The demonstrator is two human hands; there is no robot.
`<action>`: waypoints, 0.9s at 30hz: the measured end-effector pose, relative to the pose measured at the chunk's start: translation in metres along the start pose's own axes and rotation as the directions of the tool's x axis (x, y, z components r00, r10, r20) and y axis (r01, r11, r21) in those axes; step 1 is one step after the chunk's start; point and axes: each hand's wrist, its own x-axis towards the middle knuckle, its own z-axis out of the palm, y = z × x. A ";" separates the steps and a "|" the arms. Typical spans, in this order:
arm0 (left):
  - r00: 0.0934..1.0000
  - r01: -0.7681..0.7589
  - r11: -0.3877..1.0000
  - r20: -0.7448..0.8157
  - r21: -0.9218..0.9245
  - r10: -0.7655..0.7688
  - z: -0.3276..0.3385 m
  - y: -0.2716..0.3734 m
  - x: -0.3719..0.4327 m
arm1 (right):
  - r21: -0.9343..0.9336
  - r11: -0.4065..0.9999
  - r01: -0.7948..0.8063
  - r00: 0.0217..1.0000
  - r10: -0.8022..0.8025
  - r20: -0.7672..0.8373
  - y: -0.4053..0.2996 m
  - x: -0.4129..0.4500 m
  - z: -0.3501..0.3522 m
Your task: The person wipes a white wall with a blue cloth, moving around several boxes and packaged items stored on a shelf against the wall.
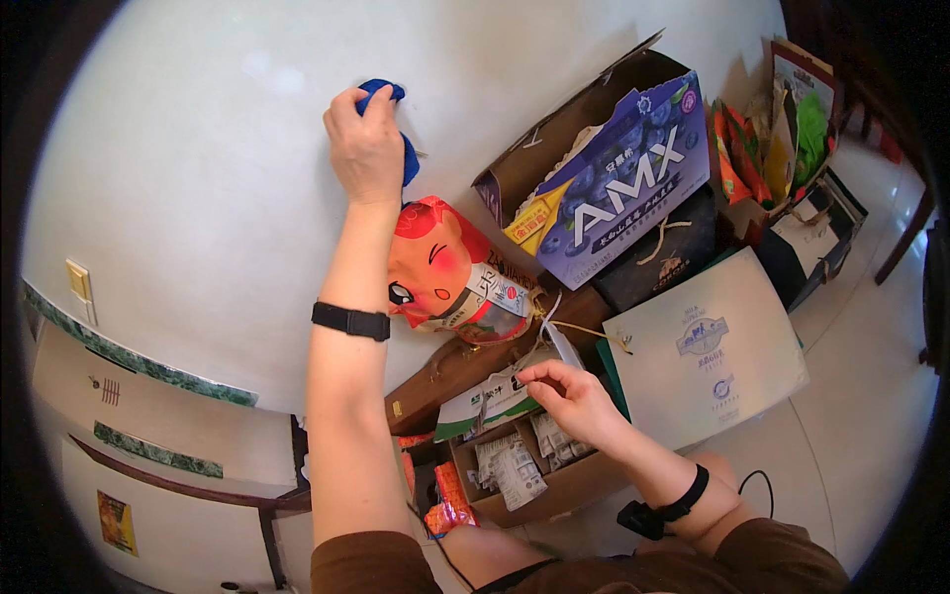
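My left hand (365, 148) is stretched up to the white wall (208, 185), its fingers closed on a blue cloth (410, 160). The cloth is bunched at the fingertips and partly hidden behind the hand; some of it hangs down beside the fingers. Just below, a red and orange gift bag (438, 260) with a cartoon face is partly covered by my left forearm. My right hand (571, 397) hovers over an opened carton (534, 505) of small white packets (512, 468). Nothing shows in its loosely bent fingers.
A torn-open purple AMX carton (631, 178) stands against the wall, above a dark bag (660, 252). To the right are a white box (705, 349) and a container of bright packages (772, 148). An orange-red packet (449, 497) lies near my leg. A wall switch (79, 286) is at left.
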 end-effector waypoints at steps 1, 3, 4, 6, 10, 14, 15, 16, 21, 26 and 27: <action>1.000 0.007 1.000 -0.005 0.002 -0.007 0.001 0.002 -0.002 | -0.032 0.999 0.001 1.000 -0.001 -0.008 -0.005 0.001 0.000; 0.997 -0.075 0.997 0.034 0.000 0.075 0.005 0.006 -0.021 | -0.066 0.998 0.009 1.000 -0.010 -0.020 -0.007 0.001 0.000; 0.989 -0.064 0.998 0.136 0.000 0.063 0.003 0.005 -0.028 | -0.052 0.999 -0.012 1.000 0.011 -0.020 -0.006 0.002 0.001; 0.988 -0.080 0.996 0.130 -0.034 0.084 0.003 -0.005 -0.020 | -0.038 0.999 -0.034 0.999 0.033 -0.020 -0.006 0.004 0.002; 0.999 0.036 0.998 0.041 -0.045 -0.034 -0.002 0.002 -0.009 | -0.022 1.000 -0.004 0.999 0.003 -0.051 -0.007 0.003 0.005; 0.988 -0.077 0.992 0.123 -0.096 0.089 0.010 0.006 -0.035 | -0.032 0.999 -0.023 0.999 0.022 -0.033 0.001 0.005 0.009; 0.986 -0.074 0.988 0.142 -0.136 0.093 0.005 0.003 -0.032 | 0.005 0.999 -0.034 0.999 0.034 -0.018 0.003 0.006 0.010; 0.989 -0.072 0.991 0.119 -0.110 0.085 0.003 -0.001 -0.024 | 0.004 0.999 -0.033 0.999 0.033 -0.019 0.002 0.006 0.012; 0.998 -0.007 0.997 0.056 -0.077 0.012 0.007 0.009 -0.036 | -0.035 0.999 0.002 0.999 -0.003 -0.046 0.001 0.011 0.015; 0.958 -0.121 0.986 0.247 -0.111 0.145 -0.003 -0.008 -0.049 | -0.024 1.000 -0.009 0.997 0.007 -0.079 0.007 0.019 0.017; 0.970 -0.143 0.987 0.186 -0.072 0.154 -0.008 -0.020 -0.045 | -0.009 1.000 -0.014 0.996 0.013 -0.090 0.008 0.020 0.018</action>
